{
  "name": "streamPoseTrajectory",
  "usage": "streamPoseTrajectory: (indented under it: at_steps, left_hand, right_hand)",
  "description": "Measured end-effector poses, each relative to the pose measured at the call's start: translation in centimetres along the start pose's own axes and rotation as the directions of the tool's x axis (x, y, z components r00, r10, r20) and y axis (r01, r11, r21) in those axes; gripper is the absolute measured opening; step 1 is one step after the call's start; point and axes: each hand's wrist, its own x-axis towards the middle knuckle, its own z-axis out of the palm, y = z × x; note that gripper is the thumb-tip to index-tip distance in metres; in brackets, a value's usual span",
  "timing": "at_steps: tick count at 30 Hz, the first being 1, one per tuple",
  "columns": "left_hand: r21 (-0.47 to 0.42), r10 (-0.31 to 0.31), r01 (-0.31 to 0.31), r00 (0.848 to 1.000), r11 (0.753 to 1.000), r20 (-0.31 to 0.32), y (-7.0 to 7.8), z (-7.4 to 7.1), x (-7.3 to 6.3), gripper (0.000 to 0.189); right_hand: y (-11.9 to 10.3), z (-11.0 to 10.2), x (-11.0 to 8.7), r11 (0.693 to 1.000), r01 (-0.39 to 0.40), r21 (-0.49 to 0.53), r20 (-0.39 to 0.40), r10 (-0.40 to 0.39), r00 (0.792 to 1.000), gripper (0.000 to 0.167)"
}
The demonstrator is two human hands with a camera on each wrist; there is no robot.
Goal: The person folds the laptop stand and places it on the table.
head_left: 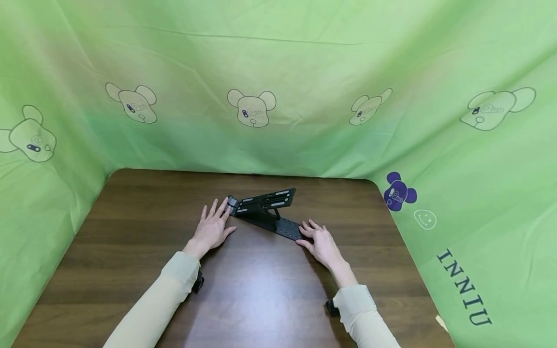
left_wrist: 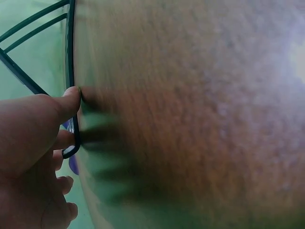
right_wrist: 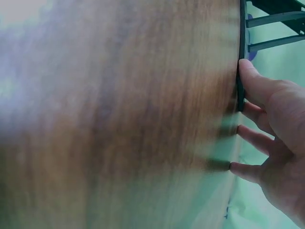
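Observation:
A black folding laptop stand (head_left: 261,217) stands on the wooden table, its slotted upper plate (head_left: 271,198) raised at a slant over a flat perforated base (head_left: 287,228). At the stand's left end, my left hand (head_left: 211,231) lies with fingers spread and fairly straight, the index fingertip right at the hooked end. In the left wrist view the thumb (left_wrist: 71,101) overlaps the stand's edge. My right hand (head_left: 323,245) pinches the right end of the base between thumb and fingers. The right wrist view shows that thumb (right_wrist: 249,71) against the base's edge, with other fingertips down by the tabletop.
Brown wooden tabletop (head_left: 256,299) surrounds the stand. Green curtains (head_left: 304,63) with printed bear heads hang behind the table and along both sides. A small pale object (head_left: 441,323) sits at the table's right edge.

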Motion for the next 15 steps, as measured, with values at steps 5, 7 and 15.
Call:
streamPoseTrajectory:
  at_steps: [5,7,15]
  left_hand:
    - [-0.007,-0.013,0.013,1.0,1.0,0.016,0.1,-0.1,0.2,0.071]
    - [-0.01,-0.02,0.021,1.0,1.0,0.024,0.1,-0.1,0.2,0.072]
    - [-0.025,-0.036,0.037,0.998,0.999,0.048,0.2,-0.3,0.9,0.074]
  right_hand:
    - [1.1,1.2,-0.1,0.999,0.006,0.032,-0.037,-0.005,0.999,0.046]
    - [2.2,2.4,0.0,0.999,0.027,0.038,-0.07,-0.024,0.997,0.047]
    - [2.6,3.1,-0.3,0.993,0.119,-0.025,-0.159,-0.121,0.98,0.048]
